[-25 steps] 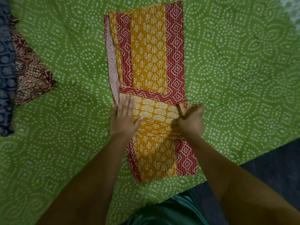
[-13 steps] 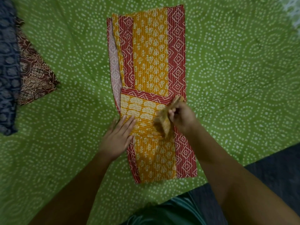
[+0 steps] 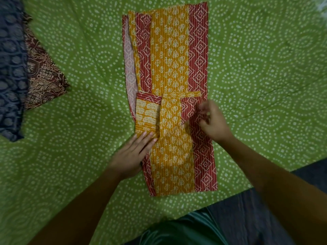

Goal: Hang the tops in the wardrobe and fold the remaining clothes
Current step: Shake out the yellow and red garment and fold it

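A yellow and red printed garment (image 3: 169, 55) lies folded into a long strip on the green bedsheet (image 3: 256, 68), running away from me. A sleeve flap (image 3: 169, 112) lies folded across its middle. My left hand (image 3: 134, 152) rests flat with straight fingers on the garment's left edge. My right hand (image 3: 212, 121) has its fingers curled at the garment's red right border, beside the flap; the blur hides whether it pinches the cloth.
A dark blue patterned cloth (image 3: 10, 71) and a maroon printed cloth (image 3: 44, 76) lie at the left edge of the bed. The bed's near edge and dark floor (image 3: 247, 218) show at lower right. My green clothing (image 3: 177, 232) is at the bottom.
My right hand lifted the sleeve flap, laid it over the garment's middle, then moved to the right border. My left hand slid down toward me along the left edge.
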A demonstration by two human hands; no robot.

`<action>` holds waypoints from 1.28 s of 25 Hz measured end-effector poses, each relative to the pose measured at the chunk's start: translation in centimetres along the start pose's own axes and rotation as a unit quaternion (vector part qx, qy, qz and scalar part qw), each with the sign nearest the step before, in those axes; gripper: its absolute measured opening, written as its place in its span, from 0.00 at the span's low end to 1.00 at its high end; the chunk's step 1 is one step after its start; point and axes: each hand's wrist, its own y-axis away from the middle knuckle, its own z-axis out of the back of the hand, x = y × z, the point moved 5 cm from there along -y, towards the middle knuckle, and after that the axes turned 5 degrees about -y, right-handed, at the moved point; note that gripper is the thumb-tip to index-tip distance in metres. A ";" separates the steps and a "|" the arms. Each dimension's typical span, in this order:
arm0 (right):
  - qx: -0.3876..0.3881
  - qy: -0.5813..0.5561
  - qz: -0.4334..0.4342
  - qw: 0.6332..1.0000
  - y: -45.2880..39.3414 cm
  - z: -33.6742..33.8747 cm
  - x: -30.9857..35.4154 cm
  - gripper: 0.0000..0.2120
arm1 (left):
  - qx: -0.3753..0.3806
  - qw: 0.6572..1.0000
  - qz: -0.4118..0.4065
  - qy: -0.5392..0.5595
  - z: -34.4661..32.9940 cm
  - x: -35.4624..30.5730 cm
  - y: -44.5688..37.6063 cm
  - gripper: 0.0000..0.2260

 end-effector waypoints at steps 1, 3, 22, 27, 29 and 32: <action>0.076 0.195 0.076 0.975 2.2 0.3 -2.2 0.29 | -0.004 1.000 -0.010 0.001 -0.1 -0.2 -0.1 0.48; 0.182 0.458 0.222 0.842 6.5 0.1 -7.4 0.41 | -0.008 1.000 -0.017 -0.005 -0.6 -0.3 -0.5 0.51; 0.155 -0.075 -0.275 0.946 -5.3 0.0 -3.9 0.27 | 0.021 0.720 0.451 0.527 4.3 6.7 -8.5 0.37; 0.118 -0.187 -0.248 0.943 2.1 -1.2 -4.9 0.20 | 0.057 0.793 0.425 0.431 2.1 4.9 -3.9 0.25; 0.139 -0.165 -0.237 0.947 5.5 -3.0 -5.2 0.21 | 0.079 0.793 0.423 0.431 1.1 3.7 -1.3 0.26; 0.052 -0.255 -0.236 0.936 6.0 -3.4 -4.9 0.18 | 0.012 0.736 0.438 0.516 1.5 3.4 -0.8 0.20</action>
